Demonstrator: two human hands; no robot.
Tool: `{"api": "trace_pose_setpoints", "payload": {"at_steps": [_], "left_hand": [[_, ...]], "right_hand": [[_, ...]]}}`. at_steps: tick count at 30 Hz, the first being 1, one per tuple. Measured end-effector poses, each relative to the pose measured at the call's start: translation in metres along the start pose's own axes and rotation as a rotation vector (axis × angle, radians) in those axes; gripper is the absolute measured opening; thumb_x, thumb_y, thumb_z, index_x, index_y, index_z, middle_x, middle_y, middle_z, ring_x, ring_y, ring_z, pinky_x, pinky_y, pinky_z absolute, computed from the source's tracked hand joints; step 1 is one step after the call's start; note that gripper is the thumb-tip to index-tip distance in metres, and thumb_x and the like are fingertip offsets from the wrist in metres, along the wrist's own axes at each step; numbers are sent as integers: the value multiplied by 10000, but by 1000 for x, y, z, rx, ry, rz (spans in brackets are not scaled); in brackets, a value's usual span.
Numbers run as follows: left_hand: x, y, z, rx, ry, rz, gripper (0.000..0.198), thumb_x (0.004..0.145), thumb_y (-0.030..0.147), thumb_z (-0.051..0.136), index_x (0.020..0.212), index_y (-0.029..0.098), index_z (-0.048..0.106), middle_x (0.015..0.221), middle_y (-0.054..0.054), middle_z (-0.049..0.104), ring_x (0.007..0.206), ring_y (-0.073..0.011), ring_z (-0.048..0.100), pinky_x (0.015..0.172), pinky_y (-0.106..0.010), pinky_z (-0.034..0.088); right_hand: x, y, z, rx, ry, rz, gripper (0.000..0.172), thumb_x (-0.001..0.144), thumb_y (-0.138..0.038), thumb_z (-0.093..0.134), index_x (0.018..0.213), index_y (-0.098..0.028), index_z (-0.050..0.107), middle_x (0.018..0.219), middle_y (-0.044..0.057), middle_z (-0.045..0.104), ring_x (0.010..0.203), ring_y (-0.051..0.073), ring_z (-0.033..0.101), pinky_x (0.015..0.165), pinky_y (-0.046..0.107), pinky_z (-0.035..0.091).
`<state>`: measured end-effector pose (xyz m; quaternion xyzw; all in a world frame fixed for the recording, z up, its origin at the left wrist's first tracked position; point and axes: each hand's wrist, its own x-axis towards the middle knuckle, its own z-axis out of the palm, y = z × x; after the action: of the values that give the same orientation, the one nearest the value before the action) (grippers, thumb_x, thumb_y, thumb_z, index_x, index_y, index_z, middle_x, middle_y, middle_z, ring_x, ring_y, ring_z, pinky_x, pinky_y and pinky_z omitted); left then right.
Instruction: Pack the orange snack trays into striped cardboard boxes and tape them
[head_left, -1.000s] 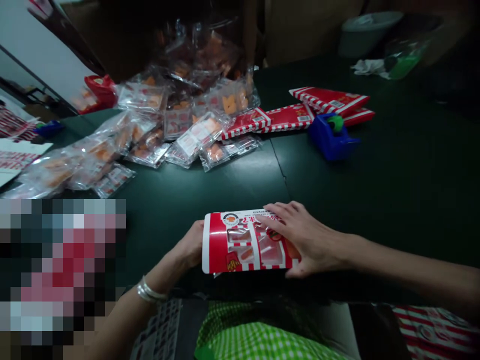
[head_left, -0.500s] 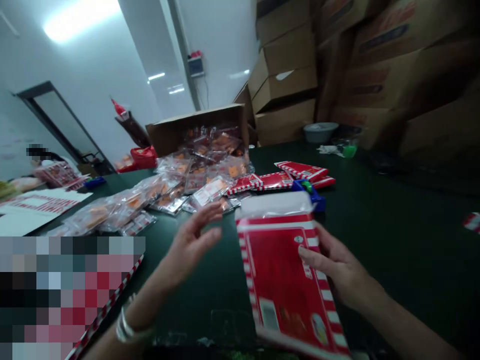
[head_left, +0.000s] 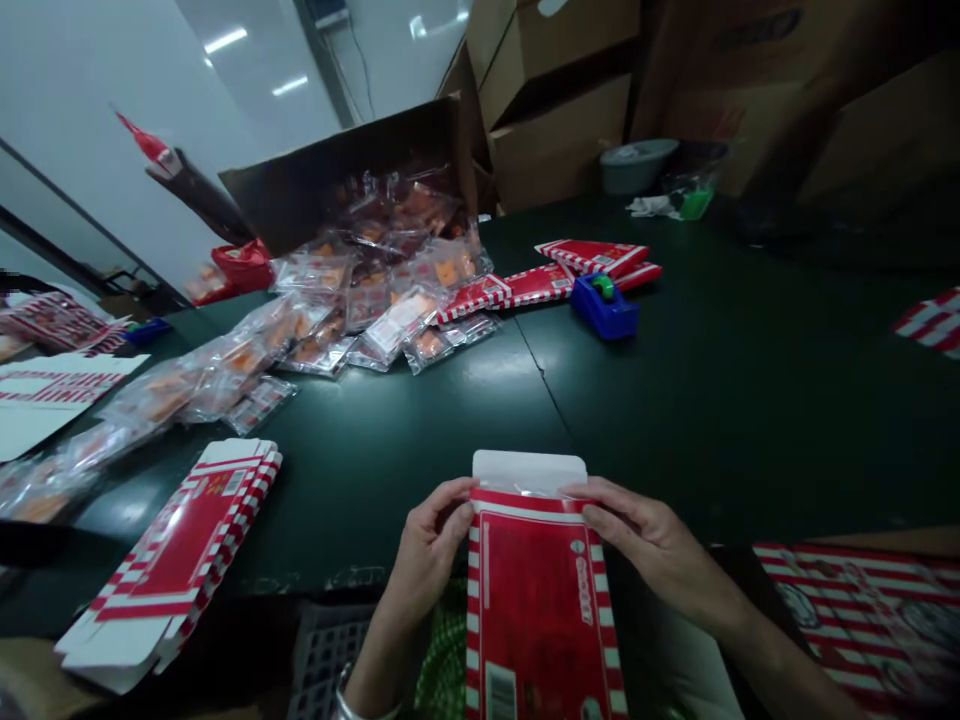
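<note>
A flat red box with striped red-and-white edges (head_left: 536, 600) is held upright at the table's near edge, its white flap raised at the top. My left hand (head_left: 435, 540) pinches its upper left corner. Fingers of my right hand (head_left: 637, 530) grip the upper right corner, the thumb on the printed face. Something clear and shiny shows at the opening under the flap. To the left, a stack of similar flattened boxes (head_left: 199, 545) lies at the table edge.
Clear packets with orange contents (head_left: 367, 290) spill from a cardboard carton (head_left: 300, 190) across the green table (head_left: 375, 430). Beyond my hands are red striped boxes (head_left: 540, 285) and a blue tape dispenser (head_left: 604, 307). A grey basin (head_left: 637, 168) stands behind. Striped sheets (head_left: 862, 620) lie lower right.
The view has tilted down. My left hand has moved from open in the air onto the box's left corner. My right hand has shifted up to the top right corner, and the box is lower in view.
</note>
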<state>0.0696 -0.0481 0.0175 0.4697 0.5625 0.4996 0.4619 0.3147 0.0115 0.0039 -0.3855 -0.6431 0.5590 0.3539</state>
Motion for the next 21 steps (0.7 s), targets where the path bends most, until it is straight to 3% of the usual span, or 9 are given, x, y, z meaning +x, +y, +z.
{"api": "trace_pose_setpoints", "payload": {"at_steps": [4, 7, 10, 13, 16, 21], "left_hand": [[4, -7, -6, 46, 41, -24, 135, 804, 289, 682, 749, 166, 685, 765, 3, 672, 718, -122, 572, 677, -213, 448], [12, -12, -8, -13, 72, -43, 147, 748, 265, 694, 695, 169, 596, 775, 6, 648, 696, -121, 564, 679, -234, 453], [14, -12, -12, -2, 47, -36, 91, 771, 228, 638, 846, 188, 606, 797, 12, 626, 720, -128, 570, 696, -247, 452], [10, -8, -17, 44, -37, -1, 58, 780, 195, 611, 811, 165, 648, 816, -15, 624, 784, -148, 569, 737, -258, 436], [6, -5, -15, 47, -115, -14, 126, 811, 253, 609, 774, 147, 665, 845, -43, 637, 829, -169, 568, 768, -277, 429], [12, 5, -7, 60, -60, -122, 166, 719, 267, 725, 697, 158, 602, 676, 27, 562, 638, -109, 474, 609, -230, 369]], "right_hand": [[3, 3, 12, -149, 137, -79, 260, 881, -410, 579, 812, -213, 735, 998, 68, 719, 939, 227, 665, 827, 312, 525], [10, 7, 19, -76, 204, -17, 184, 845, -376, 629, 936, -220, 664, 868, 37, 715, 796, 198, 669, 680, 282, 536], [15, 5, 19, -73, 90, -35, 224, 868, -333, 615, 1075, -249, 625, 933, 21, 705, 831, 178, 666, 705, 269, 525], [14, -2, 15, -144, -63, -108, 162, 915, -340, 563, 902, -238, 689, 954, 19, 688, 883, 166, 645, 782, 267, 488], [12, -10, 14, -101, -71, -26, 216, 904, -387, 575, 833, -225, 699, 944, 21, 685, 882, 165, 637, 787, 265, 477], [20, -24, 15, -51, -91, 127, 182, 763, -358, 690, 706, -195, 634, 882, 37, 680, 814, 185, 640, 698, 279, 499]]}}
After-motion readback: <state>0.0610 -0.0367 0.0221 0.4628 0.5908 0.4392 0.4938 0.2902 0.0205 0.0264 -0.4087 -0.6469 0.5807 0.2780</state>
